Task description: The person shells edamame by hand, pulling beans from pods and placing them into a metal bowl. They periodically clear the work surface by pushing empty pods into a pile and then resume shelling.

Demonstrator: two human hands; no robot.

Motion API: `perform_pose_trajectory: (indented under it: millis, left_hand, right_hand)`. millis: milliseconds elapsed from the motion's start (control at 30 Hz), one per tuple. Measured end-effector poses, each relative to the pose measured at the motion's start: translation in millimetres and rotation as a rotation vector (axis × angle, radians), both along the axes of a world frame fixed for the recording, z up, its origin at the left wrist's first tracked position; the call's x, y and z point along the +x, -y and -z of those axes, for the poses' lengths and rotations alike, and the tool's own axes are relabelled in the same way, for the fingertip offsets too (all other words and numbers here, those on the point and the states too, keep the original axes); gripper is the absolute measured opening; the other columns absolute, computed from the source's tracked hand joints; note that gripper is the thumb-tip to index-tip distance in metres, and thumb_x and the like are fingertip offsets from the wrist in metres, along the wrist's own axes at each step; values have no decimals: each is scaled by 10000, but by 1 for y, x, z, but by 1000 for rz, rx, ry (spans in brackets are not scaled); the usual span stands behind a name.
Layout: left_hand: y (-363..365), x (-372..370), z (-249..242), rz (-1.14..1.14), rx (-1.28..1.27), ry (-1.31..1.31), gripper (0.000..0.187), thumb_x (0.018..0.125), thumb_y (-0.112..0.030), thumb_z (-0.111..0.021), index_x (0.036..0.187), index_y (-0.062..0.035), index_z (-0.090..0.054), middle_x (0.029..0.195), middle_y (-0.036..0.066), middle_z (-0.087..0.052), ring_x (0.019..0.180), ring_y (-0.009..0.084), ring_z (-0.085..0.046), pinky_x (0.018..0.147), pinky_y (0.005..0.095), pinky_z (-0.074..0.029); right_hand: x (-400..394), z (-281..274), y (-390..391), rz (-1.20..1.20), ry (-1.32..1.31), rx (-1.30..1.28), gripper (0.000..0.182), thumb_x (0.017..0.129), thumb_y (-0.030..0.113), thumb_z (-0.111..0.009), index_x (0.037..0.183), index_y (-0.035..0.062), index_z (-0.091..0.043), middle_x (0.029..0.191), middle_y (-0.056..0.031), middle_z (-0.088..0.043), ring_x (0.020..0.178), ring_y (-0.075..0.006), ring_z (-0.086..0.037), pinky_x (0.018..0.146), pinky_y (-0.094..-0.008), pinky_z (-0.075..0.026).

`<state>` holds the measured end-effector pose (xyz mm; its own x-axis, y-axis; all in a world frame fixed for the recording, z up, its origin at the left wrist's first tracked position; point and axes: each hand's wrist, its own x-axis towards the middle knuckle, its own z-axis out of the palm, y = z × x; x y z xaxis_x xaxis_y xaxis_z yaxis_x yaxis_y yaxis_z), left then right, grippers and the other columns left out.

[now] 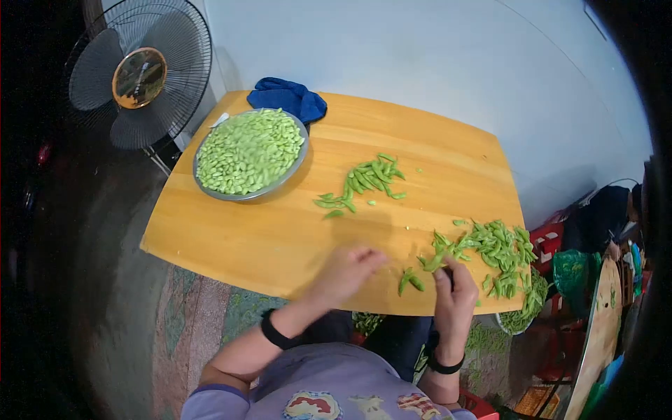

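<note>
One nudge from your right hand [456, 290], pinching a pod [435, 263], could spill the pile [498, 245] over the table [259, 245]'s near-right corner; left hand [348, 271] blurred, can't tell

Black wire-caged fan [140, 77], crumpled blue cloth [288, 99], pale wall [420, 56], mottled floor [206, 311]

Green pods [497, 245] — dark blue cloth [288, 99] — picture-printed lilac shirt [329, 371].

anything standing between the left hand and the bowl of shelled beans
Nothing visible: bare tabletop lies on the straight line from the left hand to the bowl. The loose pod cluster sits just right of that line.
</note>
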<state>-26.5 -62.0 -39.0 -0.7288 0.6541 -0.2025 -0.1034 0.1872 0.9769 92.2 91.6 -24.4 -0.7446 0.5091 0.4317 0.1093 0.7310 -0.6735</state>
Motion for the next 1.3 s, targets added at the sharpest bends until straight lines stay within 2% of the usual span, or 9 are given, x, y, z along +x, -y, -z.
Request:
perform_pose_trajectory:
  millis: [67,233,333,433,567,667,733,867,1300]
  left_hand:
    - [18,-39,18,-136,-92,-455,163,832,-168,-526,907,-32,-574,696,18,-555,598,82,-507,542,202,-412]
    - [43,-102,5,-154,139,106,114,813,-112,-467,824,-32,-548,668,11,-512,532,71,-448,489,214,-372]
    - [26,-104,19,-201,-152,-303,200,795,-173,-518,728,15,-518,691,103,-521,700,231,-535,615,358,-422]
    - [20,-107,37,-27,-446,-916,155,778,-120,-550,855,13,-524,680,92,-524,626,207,-514,561,300,-411]
    - [16,-112,48,35,-482,-956,165,770,-114,-576,870,8,-530,658,129,-515,686,270,-517,605,336,-416]
    - [12,-94,23,109,-339,-803,160,786,-148,-548,760,9,-530,699,144,-536,689,283,-541,609,350,-421]
    - [5,-57,-7,138,-77,29,151,820,-138,-536,749,-5,-534,654,46,-518,611,138,-504,573,264,-408]
    - [-6,-7,-27,171,34,58,156,850,-136,-520,749,-19,-544,640,-17,-490,598,49,-444,562,199,-382]
    - [-23,26,-39,237,-8,-692,67,772,-44,-579,779,16,-550,661,102,-543,606,177,-535,560,271,-421]
  right_hand:
    - [-1,8,-16,137,-52,-129,167,829,67,-523,947,-51,-515,699,-177,-547,604,-254,-542,590,-365,-435]
    - [10,6,-31,-28,-181,-895,146,883,173,-497,845,33,-511,634,1,-464,437,-35,-325,384,-187,-234]
    - [14,1,-23,-192,-156,-1079,140,877,153,-517,807,32,-507,643,12,-484,495,-42,-373,430,-184,-298]
    - [12,8,-15,-233,-131,-990,84,844,109,-561,823,29,-544,642,27,-485,518,-35,-395,457,-172,-311]
    - [16,-3,-7,-279,13,-1025,73,817,62,-580,873,15,-574,655,43,-485,566,-24,-407,501,-163,-328]
    - [12,-1,-4,-334,24,-943,111,819,68,-578,911,6,-579,716,42,-502,599,-21,-406,525,-159,-341]
    - [11,-4,-6,-390,78,-1070,159,816,67,-577,963,6,-584,775,21,-535,654,-40,-446,582,-176,-380]
    - [5,0,-7,-472,40,-892,208,826,72,-564,1011,-21,-574,819,-25,-564,798,-88,-512,713,-213,-417]
    - [24,-6,-7,-374,-38,-820,154,772,20,-620,910,-42,-593,766,-36,-544,721,-96,-498,649,-226,-413]
